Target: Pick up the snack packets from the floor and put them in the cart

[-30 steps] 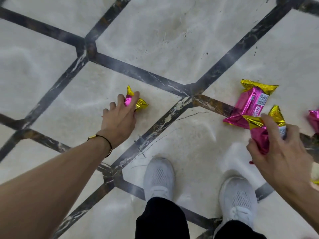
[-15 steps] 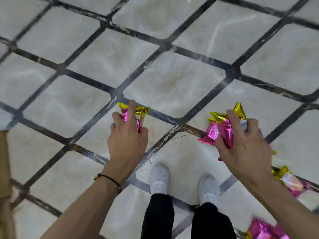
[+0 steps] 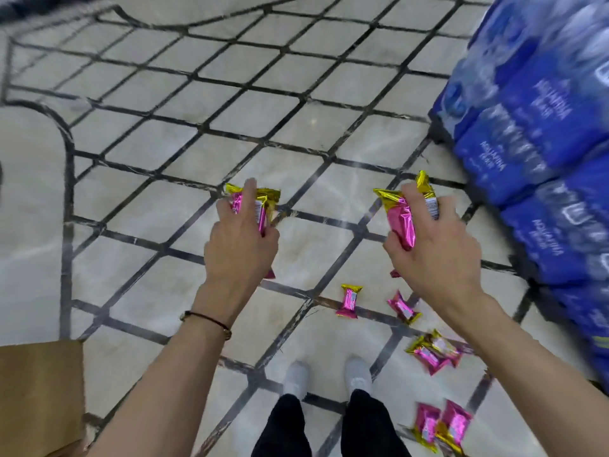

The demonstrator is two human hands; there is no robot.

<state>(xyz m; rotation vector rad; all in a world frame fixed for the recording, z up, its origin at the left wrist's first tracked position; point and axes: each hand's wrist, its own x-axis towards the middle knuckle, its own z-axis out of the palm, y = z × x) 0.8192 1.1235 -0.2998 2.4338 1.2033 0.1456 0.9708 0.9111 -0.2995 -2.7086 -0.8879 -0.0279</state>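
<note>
Head view, looking down past both forearms at a pale marble floor (image 3: 171, 209) crossed by dark diagonal inlay lines. Left hand (image 3: 240, 242), centre of the frame, has its grip clamped on a pink foil snack packet with gold crimped ends (image 3: 260, 202), held clear of the floor. Right hand (image 3: 438, 252), right of centre, has its grip closed around two similar pink-and-gold packets (image 3: 402, 219). Loose packets lie on the floor at lower right: one upright in the frame (image 3: 350, 301), one just right of it (image 3: 402, 307), a small cluster (image 3: 431, 352) below the right forearm, and a pair (image 3: 441, 425) near the bottom edge. Stacked blue shrink-wrapped water-bottle packs (image 3: 540, 136) fill the right side. A brown cardboard box (image 3: 39, 397) sits at lower left. White shoes (image 3: 296, 377) and black trousers (image 3: 283, 427) appear at bottom centre. No cart can be made out.
</note>
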